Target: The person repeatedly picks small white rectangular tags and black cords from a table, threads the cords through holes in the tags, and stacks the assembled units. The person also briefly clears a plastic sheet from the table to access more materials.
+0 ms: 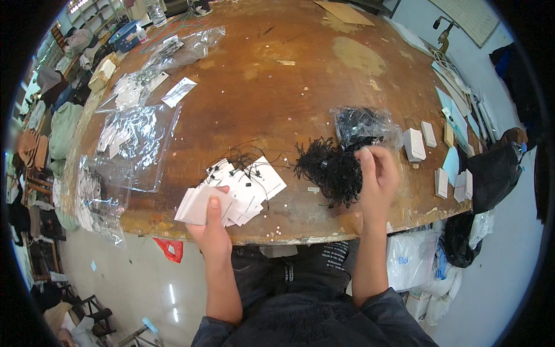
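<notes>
My left hand (214,230) grips a fanned stack of pale hang tags (194,205), its thumb pressed on the top one. Just beyond and partly beneath that stack lies a loose pile of white hang tags (270,178) with thin black strings (244,159) attached. Over on the right, my right hand (378,180) is raised above a heap of black tag strings (330,172), thumb and fingers pinched together. Whatever sits between those fingertips is too small to make out. A clear plastic bag of black strings (363,122) rests behind the heap.
Small white stacks of tags (414,144) stand at the right of the brown wooden table (277,98). Clear plastic bags (141,147) with tags cover its left side. A clamp-like metal tool (444,37) is at the far right edge. Cardboard (345,13) lies at the back.
</notes>
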The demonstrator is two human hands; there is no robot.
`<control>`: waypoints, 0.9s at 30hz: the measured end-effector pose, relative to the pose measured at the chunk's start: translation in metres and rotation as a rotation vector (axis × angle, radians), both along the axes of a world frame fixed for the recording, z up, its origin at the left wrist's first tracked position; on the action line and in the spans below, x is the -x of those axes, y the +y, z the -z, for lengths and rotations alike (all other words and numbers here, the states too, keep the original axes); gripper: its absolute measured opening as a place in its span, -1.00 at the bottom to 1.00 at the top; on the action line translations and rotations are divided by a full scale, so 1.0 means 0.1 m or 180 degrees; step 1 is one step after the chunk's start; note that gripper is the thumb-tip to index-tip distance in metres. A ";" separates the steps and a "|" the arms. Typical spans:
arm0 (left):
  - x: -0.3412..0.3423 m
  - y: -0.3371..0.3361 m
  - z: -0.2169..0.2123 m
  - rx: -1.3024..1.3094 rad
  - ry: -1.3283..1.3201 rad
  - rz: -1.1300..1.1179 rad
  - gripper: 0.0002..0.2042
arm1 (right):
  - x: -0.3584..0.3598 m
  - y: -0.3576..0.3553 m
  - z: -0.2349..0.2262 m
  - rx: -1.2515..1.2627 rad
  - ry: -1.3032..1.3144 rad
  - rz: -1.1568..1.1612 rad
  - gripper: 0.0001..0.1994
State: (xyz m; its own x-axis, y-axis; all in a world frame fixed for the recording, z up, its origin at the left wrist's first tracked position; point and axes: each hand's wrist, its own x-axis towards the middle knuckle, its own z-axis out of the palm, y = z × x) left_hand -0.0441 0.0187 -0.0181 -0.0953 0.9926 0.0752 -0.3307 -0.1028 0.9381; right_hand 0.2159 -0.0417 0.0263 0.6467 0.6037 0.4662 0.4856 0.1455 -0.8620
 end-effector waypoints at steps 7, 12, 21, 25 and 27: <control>-0.08 -0.11 -0.01 -0.0116 -0.0611 0.1171 -0.62 | 0.18 0.02 -0.07 -0.0021 0.0724 -0.0751 -0.90; -0.29 -0.35 -0.13 0.1011 -0.1125 0.2237 -0.55 | 0.63 0.01 -0.04 0.0634 -0.1077 -0.1756 -0.80; -0.27 -0.25 -0.09 0.0733 -0.1367 0.0942 -0.63 | 0.66 -0.18 0.15 0.1139 -0.0480 -0.2550 -0.88; -0.22 -0.16 -0.11 0.0668 -0.1154 0.0786 -0.66 | 0.46 -0.24 0.15 0.0115 0.1355 -0.2552 -0.85; -0.20 -0.14 -0.10 0.0848 -0.1260 0.1174 -0.66 | 0.42 -0.20 0.13 -0.0752 0.1980 -0.1853 -0.83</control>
State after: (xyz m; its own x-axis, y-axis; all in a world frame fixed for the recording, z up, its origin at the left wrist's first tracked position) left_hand -0.0240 0.0044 -0.0082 0.2889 0.9453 -0.1515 -0.6293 0.3067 0.7140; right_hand 0.1736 -0.0617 0.0133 0.4447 0.8487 0.2864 -0.2680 0.4312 -0.8615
